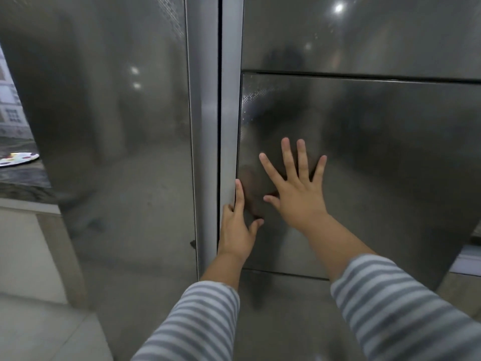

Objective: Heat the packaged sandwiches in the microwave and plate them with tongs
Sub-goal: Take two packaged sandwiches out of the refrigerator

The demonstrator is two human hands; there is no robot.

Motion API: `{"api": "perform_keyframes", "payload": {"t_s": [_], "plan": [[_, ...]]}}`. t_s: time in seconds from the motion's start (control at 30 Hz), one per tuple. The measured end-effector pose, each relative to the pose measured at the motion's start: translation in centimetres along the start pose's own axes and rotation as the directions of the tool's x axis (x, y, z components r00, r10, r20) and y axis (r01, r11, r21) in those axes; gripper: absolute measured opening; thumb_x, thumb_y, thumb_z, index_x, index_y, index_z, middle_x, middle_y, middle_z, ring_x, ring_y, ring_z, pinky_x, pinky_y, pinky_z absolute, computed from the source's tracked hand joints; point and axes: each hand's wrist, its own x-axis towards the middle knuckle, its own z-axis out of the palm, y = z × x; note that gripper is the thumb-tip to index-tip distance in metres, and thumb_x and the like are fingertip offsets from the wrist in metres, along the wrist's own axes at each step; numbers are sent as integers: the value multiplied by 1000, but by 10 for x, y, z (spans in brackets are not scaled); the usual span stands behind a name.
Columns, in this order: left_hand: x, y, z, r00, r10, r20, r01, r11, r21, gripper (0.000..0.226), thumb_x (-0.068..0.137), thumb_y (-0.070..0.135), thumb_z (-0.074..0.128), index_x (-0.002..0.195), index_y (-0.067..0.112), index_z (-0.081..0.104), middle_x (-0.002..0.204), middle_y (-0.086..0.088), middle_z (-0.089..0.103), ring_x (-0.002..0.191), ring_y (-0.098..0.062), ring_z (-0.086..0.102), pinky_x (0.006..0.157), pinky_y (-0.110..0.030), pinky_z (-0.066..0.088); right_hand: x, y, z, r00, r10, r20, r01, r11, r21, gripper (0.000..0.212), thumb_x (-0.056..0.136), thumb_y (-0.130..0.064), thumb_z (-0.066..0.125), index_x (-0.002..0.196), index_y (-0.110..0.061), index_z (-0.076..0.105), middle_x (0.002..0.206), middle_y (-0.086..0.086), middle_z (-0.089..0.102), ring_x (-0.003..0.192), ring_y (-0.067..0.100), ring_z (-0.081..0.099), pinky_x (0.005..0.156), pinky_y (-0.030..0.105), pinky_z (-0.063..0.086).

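A tall steel fridge with two doors fills the head view. The right door (364, 35) has a square inset panel (390, 152). My right hand (299, 194) lies flat on that panel with fingers spread. My left hand (238, 230) rests on the panel's left edge, fingertips curled into the gap beside the door's vertical handle strip (230, 100). Neither hand holds any object. No sandwiches, microwave or tongs are in view.
The left fridge door (117, 126) stands beside the handle strip. At the far left a dark marbled counter (23, 183) carries a white plate (18, 158) with coloured spots. Pale cabinet fronts (26, 243) and a light floor (39, 334) lie below it.
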Motion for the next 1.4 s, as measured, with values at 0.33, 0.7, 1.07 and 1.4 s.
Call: {"api": "perform_keyframes", "payload": {"t_s": [0.33, 0.7, 1.07, 1.4], "plan": [[-13, -1, -8, 1000, 18, 25, -18, 999, -28, 108, 88, 27, 67, 132, 56, -26, 109, 2, 34, 92, -8, 43, 85, -25, 37, -8, 0, -15, 997, -12, 75, 14, 999, -31, 104, 83, -57, 58, 144, -40, -24, 151, 5, -36, 131, 31, -45, 104, 68, -16], [-90, 28, -47, 987, 93, 134, -90, 995, -28, 109, 85, 10, 58, 133, 55, -28, 111, -1, 35, 85, -15, 46, 83, -27, 43, -70, -24, -80, 992, 78, 98, -82, 996, 46, 99, 81, -49, 66, 150, -33, -4, 160, 13, -9, 147, 36, -8, 110, 67, 9], [-179, 51, -116, 875, 392, 283, -353, 918, -180, 101, 87, 13, 54, 142, 51, -22, 123, -8, 60, 79, -24, 63, 65, -40, 52, -139, -86, -206, 955, 203, -216, -173, 973, 150, 46, 89, -27, 53, 133, -18, 44, 135, 15, 43, 122, 33, 44, 105, 50, 34], [-189, 78, -142, 952, 289, 99, -289, 957, -20, 88, 88, 49, 58, 153, 19, 8, 156, -8, 18, 143, -23, 23, 111, -46, 33, -165, -106, -262, 997, -37, -63, 20, 969, -248, 72, 81, -28, 61, 147, -24, 31, 160, 16, 4, 147, 33, -6, 115, 60, 2]]}}
